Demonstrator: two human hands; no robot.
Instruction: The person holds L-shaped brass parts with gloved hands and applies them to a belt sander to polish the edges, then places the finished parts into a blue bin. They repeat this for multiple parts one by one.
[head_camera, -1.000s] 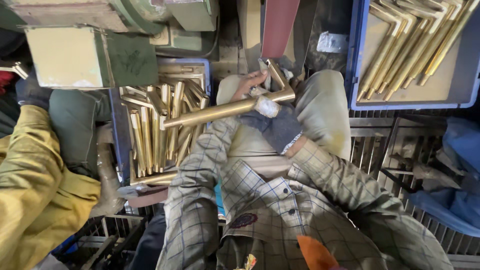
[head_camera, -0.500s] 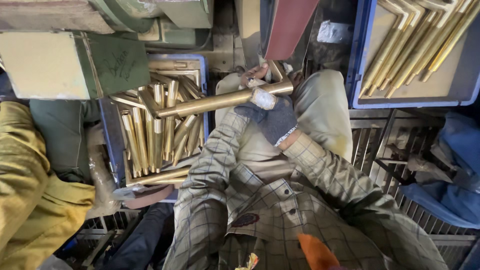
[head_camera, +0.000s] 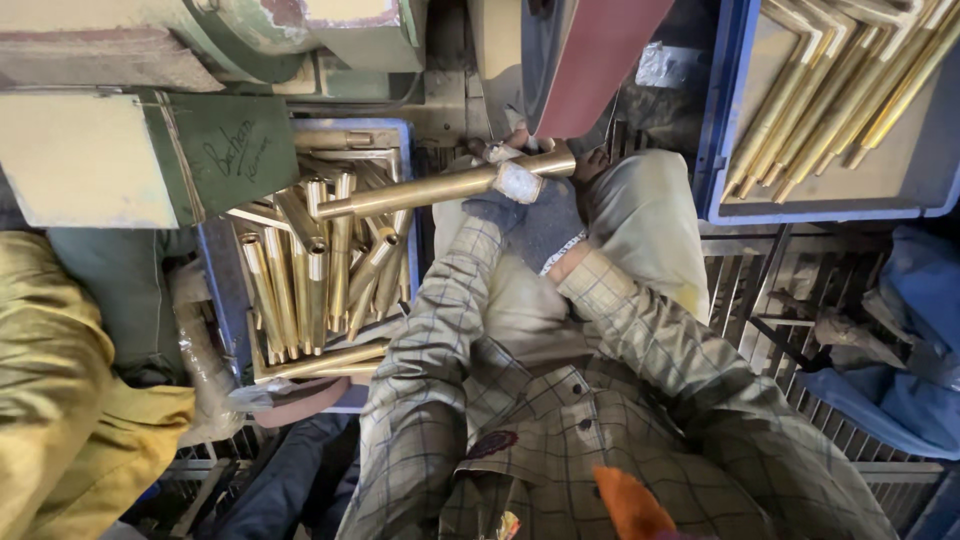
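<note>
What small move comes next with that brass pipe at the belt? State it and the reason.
Probably ease the brass pipe up against the reddish sanding belt: both gloved hands, left and right, hold its bent end just below the belt.

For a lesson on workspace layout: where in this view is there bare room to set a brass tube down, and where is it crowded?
Bare floor shows in the right blue tray, below and right of its angled brass tubes. The left blue crate is heaped with brass tubes. Both hands, left and right, crowd the held brass tube at the red sanding belt.
</note>
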